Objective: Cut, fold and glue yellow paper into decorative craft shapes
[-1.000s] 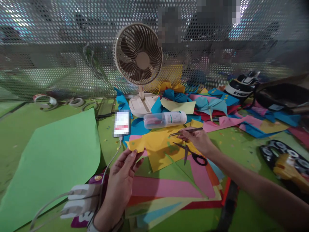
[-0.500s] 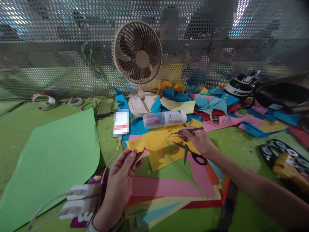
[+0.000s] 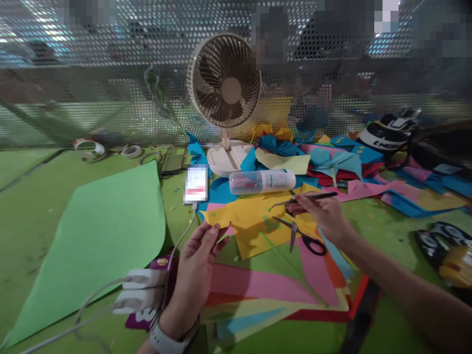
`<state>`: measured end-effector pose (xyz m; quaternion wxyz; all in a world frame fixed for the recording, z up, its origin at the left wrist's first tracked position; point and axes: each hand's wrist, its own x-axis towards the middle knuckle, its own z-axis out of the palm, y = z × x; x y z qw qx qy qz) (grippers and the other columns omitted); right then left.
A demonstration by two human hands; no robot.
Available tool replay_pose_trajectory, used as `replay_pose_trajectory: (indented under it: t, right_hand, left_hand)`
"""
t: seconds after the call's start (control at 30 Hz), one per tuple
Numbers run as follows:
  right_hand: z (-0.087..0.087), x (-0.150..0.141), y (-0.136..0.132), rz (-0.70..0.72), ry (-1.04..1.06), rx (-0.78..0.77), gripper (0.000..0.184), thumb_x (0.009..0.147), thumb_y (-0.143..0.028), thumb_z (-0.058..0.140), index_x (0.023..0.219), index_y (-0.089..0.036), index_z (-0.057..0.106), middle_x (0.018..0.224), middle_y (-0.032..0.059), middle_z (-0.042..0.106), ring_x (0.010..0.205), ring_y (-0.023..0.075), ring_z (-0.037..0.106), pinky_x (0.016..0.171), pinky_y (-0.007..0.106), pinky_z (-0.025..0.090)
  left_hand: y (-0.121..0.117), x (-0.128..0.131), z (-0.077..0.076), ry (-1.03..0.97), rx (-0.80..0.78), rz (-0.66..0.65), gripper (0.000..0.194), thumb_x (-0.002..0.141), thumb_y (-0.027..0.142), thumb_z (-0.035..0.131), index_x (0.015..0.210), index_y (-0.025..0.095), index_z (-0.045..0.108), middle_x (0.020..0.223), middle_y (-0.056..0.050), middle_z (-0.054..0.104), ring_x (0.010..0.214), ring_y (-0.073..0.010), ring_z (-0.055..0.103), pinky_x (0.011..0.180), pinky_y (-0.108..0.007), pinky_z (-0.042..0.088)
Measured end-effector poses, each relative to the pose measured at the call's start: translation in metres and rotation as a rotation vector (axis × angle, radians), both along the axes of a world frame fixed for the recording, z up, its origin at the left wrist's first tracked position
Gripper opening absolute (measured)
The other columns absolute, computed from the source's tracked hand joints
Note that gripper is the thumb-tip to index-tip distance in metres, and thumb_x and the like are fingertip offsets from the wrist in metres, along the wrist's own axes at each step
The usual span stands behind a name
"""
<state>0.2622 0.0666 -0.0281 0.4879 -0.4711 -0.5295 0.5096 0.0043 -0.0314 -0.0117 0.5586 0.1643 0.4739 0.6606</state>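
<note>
My left hand (image 3: 199,268) pinches the edge of a small yellow paper piece (image 3: 221,216) between thumb and fingers. Dark, fine-tipped tweezers (image 3: 317,196) are gripped in my right hand (image 3: 326,216), their tips pointing left over a larger yellow paper sheet (image 3: 249,238). A tiny green speck shows by the tips; whether they hold it I cannot tell. Small green bits (image 3: 266,224) lie on the yellow sheet. Below my right hand, black-handled scissors (image 3: 313,245) rest with blades apart. A thin green paper stem (image 3: 295,275) runs across the pink paper (image 3: 254,282).
Behind the yellow sheet lie a clear bottle (image 3: 262,181) and a lit phone (image 3: 195,184) on a cable. A fan (image 3: 231,91) stands farther back. Green paper (image 3: 110,236) and white plugs (image 3: 142,292) are left. Coloured paper scraps (image 3: 332,162) and a black-and-white object (image 3: 387,132) are right.
The view has turned left, so everything sits farther right. My right hand has shifted slightly right along with the tweezers' rear end. My left hand keeps its pinch on the yellow paper.
</note>
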Motion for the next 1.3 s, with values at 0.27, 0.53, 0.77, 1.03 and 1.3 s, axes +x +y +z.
replay_pose_trajectory:
  t: [0.27,0.53,0.77,1.03,1.3]
  right_hand:
    - [0.04,-0.007,-0.027,0.02,-0.016,0.034,0.019,0.075,-0.036,0.07,0.081,-0.018,0.071,0.076,0.0056,0.073,0.067,0.021,0.071,0.062,0.031,0.061]
    - [0.067,-0.077,-0.03,0.275,0.026,0.022,0.018,0.077,-0.038,0.067,0.082,-0.021,0.069,0.07,0.0024,0.073,0.066,0.0199,0.071,0.066,0.031,0.061]
    - [0.069,-0.087,-0.026,0.289,-0.001,0.023,0.016,0.075,-0.041,0.068,0.078,-0.025,0.068,0.07,0.0009,0.072,0.067,0.0205,0.071,0.067,0.031,0.061]
    - [0.067,-0.087,-0.025,0.27,-0.019,0.037,0.017,0.077,-0.039,0.066,0.08,-0.023,0.067,0.069,0.0,0.072,0.066,0.018,0.071,0.065,0.027,0.061]
    - [0.066,-0.089,-0.027,0.268,-0.004,0.003,0.017,0.076,-0.041,0.067,0.079,-0.024,0.067,0.069,0.0,0.072,0.066,0.0202,0.071,0.067,0.031,0.061]
  left_hand:
    - [-0.008,0.007,0.005,-0.003,0.014,-0.033,0.018,0.072,0.021,0.073,0.088,0.019,0.066,0.085,-0.001,0.07,0.086,-0.0165,0.067,0.07,-0.025,0.054]
    - [-0.012,0.007,0.004,0.063,0.035,-0.101,0.017,0.076,0.024,0.069,0.092,0.02,0.066,0.085,0.0,0.068,0.083,-0.0139,0.065,0.071,-0.024,0.054]
    - [-0.013,0.007,0.008,0.075,0.029,-0.143,0.019,0.078,0.025,0.067,0.096,0.021,0.066,0.083,0.0,0.068,0.081,-0.0134,0.065,0.07,-0.023,0.054]
    - [-0.013,0.008,0.009,0.046,0.011,-0.113,0.022,0.071,0.026,0.073,0.091,0.019,0.066,0.082,-0.001,0.069,0.079,-0.0143,0.066,0.069,-0.023,0.055]
    - [-0.007,0.009,0.022,0.044,-0.02,-0.079,0.035,0.066,0.041,0.074,0.09,0.017,0.065,0.077,-0.003,0.07,0.079,-0.0203,0.068,0.069,-0.03,0.056]
